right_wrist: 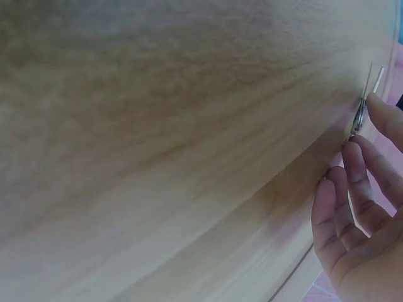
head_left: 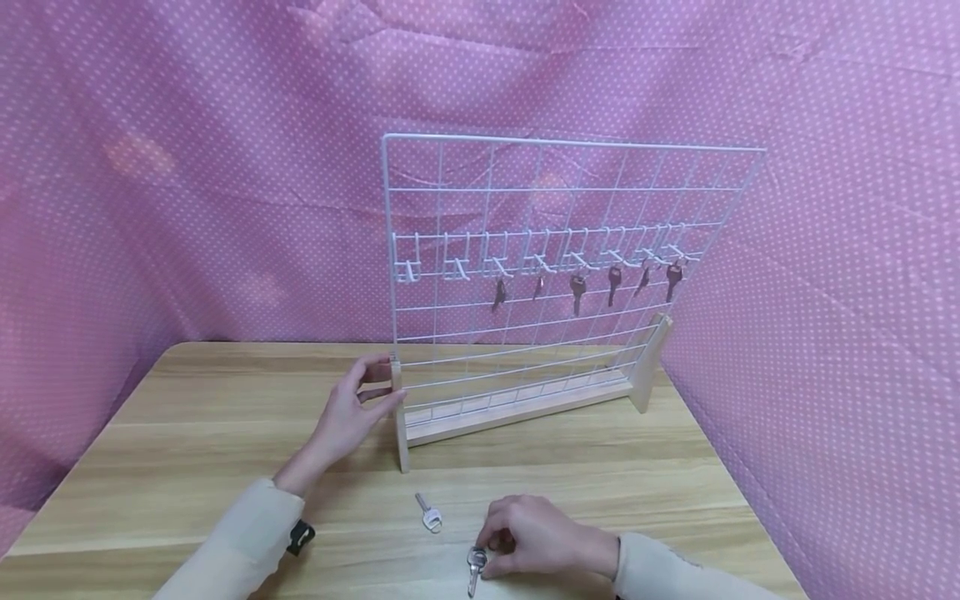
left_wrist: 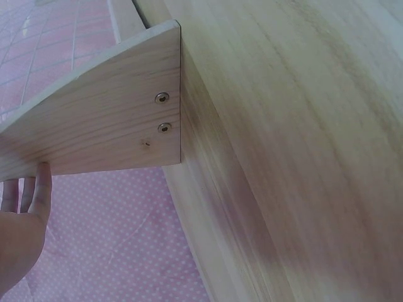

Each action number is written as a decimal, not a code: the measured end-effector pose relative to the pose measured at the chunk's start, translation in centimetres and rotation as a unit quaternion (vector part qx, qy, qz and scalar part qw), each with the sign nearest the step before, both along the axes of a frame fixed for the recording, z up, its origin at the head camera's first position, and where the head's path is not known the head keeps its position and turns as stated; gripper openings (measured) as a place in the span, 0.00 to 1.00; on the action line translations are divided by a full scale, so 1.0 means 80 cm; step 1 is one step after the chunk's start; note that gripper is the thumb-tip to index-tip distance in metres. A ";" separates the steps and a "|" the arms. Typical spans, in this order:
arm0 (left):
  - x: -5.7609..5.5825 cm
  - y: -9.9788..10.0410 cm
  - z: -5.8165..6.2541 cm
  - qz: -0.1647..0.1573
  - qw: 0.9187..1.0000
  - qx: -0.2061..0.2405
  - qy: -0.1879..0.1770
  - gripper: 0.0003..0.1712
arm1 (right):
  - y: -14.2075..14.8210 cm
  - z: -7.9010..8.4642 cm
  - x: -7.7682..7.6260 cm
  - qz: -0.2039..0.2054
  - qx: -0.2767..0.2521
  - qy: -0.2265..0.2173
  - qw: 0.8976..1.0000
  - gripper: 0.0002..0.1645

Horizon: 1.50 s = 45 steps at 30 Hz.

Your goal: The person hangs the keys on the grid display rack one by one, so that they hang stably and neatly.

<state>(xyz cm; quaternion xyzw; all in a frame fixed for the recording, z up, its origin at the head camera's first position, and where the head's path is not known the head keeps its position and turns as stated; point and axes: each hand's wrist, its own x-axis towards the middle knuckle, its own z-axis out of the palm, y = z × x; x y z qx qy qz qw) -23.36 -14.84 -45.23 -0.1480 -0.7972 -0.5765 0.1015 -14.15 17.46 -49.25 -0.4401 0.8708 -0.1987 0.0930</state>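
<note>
A white wire grid rack [head_left: 540,143] stands on wooden feet, with a row of hooks across it. Several keys [head_left: 577,287] hang from its middle and right-hand hooks. My left hand [head_left: 354,412] grips the rack's left wooden foot [left_wrist: 119,107] between thumb and fingers. Low in the head view, my right hand [head_left: 536,533] pinches a silver key [head_left: 476,567] by its head, close to the tabletop. The right wrist view shows that key [right_wrist: 359,118] edge-on between thumb and fingertips. Another silver key [head_left: 430,515] lies flat on the table, left of my right hand.
The light wooden table [head_left: 195,433] carries everything. A pink dotted cloth [head_left: 262,208] hangs behind it and along both sides. The rack's right foot [head_left: 651,367] stands near the table's right edge. A black object [head_left: 301,537] shows by my left sleeve.
</note>
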 end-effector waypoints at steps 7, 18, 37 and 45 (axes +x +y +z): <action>-0.001 0.000 0.000 -0.001 1.000 -0.002 -0.004 0.34 | -0.007 0.000 -0.001 -0.020 0.005 -0.010 1.000 0.11; 0.002 -0.001 0.001 0.000 1.000 -0.002 -0.003 0.33 | -0.010 0.000 -0.002 -0.023 0.008 -0.017 1.000 0.08; 0.001 -0.002 0.000 -0.002 1.000 -0.003 0.000 0.33 | -0.019 0.001 0.003 -0.033 0.002 -0.020 0.999 0.07; 0.003 -0.002 0.000 0.000 1.000 -0.006 0.001 0.33 | -0.021 0.002 0.002 -0.049 -0.007 -0.063 0.997 0.08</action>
